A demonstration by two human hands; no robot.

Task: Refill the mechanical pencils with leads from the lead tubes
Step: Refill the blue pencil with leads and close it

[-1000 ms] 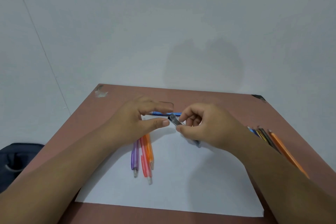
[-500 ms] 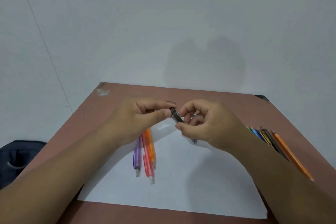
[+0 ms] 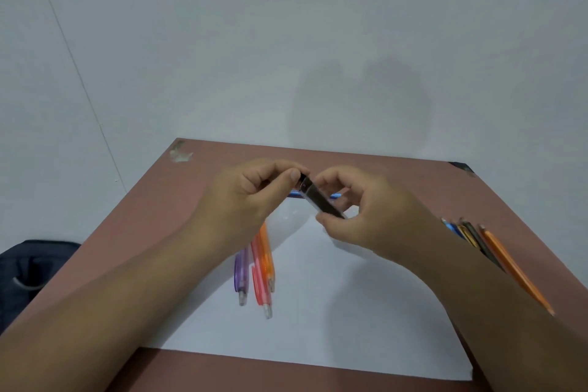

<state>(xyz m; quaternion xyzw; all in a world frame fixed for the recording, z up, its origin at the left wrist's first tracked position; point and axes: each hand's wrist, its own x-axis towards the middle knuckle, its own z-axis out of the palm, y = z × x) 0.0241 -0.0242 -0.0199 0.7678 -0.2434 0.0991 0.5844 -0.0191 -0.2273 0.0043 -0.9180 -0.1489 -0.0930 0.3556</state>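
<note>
Grip: both my hands hold one dark lead tube (image 3: 321, 200), raised over the table (image 3: 397, 175).
Right hand (image 3: 366, 216): fingers curled round the tube's lower end.
Left hand (image 3: 254, 197): thumb and forefinger pinch its cap end.
Below the grip: purple (image 3: 240, 274), pink (image 3: 259, 277) and orange (image 3: 266, 254) mechanical pencils on white paper (image 3: 334, 312).
Right of the grip: more pencils (image 3: 483, 245).
</note>
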